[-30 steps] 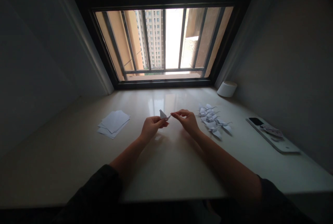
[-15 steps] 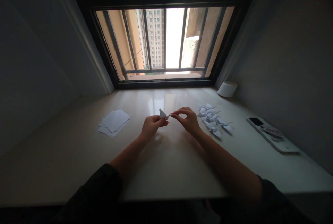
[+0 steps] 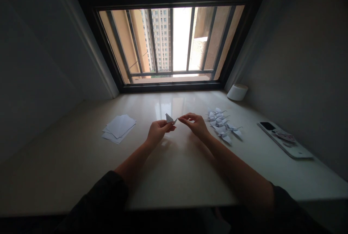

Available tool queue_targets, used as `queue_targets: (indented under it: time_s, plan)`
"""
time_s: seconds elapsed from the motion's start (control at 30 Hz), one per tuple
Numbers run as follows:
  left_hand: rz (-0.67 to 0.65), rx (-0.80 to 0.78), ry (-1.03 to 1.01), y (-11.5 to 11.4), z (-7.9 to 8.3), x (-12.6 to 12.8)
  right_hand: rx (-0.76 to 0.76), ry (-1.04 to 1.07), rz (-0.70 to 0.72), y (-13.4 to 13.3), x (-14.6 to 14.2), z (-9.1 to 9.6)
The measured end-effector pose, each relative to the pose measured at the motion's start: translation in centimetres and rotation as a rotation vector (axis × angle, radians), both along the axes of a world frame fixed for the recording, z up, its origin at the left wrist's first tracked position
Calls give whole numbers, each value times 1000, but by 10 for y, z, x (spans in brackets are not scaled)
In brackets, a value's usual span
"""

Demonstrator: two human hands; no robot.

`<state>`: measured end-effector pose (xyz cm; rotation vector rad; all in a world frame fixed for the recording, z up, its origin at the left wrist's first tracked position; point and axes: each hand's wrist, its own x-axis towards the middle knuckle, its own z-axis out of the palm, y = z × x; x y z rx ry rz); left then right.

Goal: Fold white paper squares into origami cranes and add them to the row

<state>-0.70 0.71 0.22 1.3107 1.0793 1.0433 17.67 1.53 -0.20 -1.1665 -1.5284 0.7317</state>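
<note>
Between my hands, over the middle of the white sill, is a small folded paper crane (image 3: 169,118). My left hand (image 3: 158,131) is closed on its body, thumb and fingers pinching it from the left. My right hand (image 3: 196,124) pinches the thin pointed end on the right between thumb and forefinger. Part of the paper is hidden behind the left fingers. Just right of my right hand lies a cluster of several folded paper cranes (image 3: 219,122). Farther left of my left hand rests a loose stack of white paper squares (image 3: 119,128).
A phone in a pale case (image 3: 285,141) with a ring-like grip lies at the right. A white rounded object (image 3: 237,92) stands in the back right corner. Behind the sill (image 3: 174,176) is a barred window (image 3: 172,45), with walls on both sides.
My right hand's fingers have drawn slightly closer together at the crane's thin end. Both hands otherwise stay in place, and the view has shifted very slightly.
</note>
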Motion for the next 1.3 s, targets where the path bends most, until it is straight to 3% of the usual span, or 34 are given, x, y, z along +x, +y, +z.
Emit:
queue_targets:
  time_s: [0.13,0.3,0.47,0.8,1.0,1.3]
  plan:
    - [-19,-6,58,-1,1,1,-160,136,92,4,7,3]
    - [-57,-27,74,-1,2,1,-151,121,193,5,12,2]
    - [-97,-43,62,-1,2,0,-178,138,200,5,12,0]
    - [-95,-5,88,-1,0,0,-384,215,266,5,14,0]
    - [-83,-2,106,-1,0,0,-316,193,245,4,12,0]
    - [-93,17,124,-1,0,0,-9,-118,119,6,11,0]
